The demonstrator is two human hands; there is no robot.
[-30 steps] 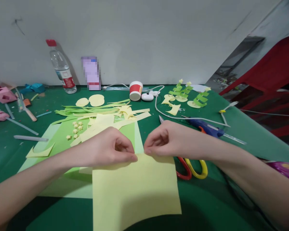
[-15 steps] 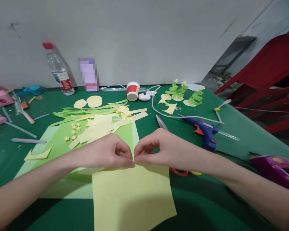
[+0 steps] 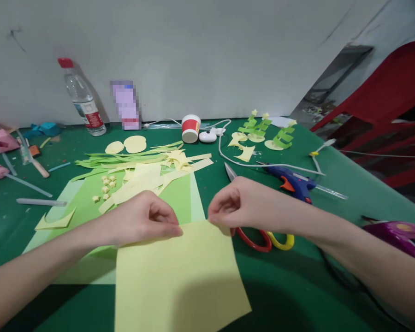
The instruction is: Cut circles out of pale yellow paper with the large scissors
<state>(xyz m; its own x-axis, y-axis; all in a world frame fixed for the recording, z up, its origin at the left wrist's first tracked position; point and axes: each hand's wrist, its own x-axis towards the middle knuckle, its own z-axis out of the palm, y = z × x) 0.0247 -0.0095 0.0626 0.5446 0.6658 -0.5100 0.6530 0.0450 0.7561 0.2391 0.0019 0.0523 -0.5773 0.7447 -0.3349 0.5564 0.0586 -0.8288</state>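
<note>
Pinching the yellow sheet (image 3: 173, 272) by its far edge, left hand (image 3: 147, 219) and right hand (image 3: 237, 203) stood apart. Scissors (image 3: 254, 245) lay partly hidden.

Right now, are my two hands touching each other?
Apart. The head view shows a gap between the left hand and the right hand, with the yellow paper's top edge showing there.

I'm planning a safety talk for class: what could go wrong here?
The yellow sheet might crease if the left hand and right hand pull unevenly. The right hand might catch the scissors it partly hides. The right forearm could brush the blue glue gun, which may be hot; I can't tell.
</note>
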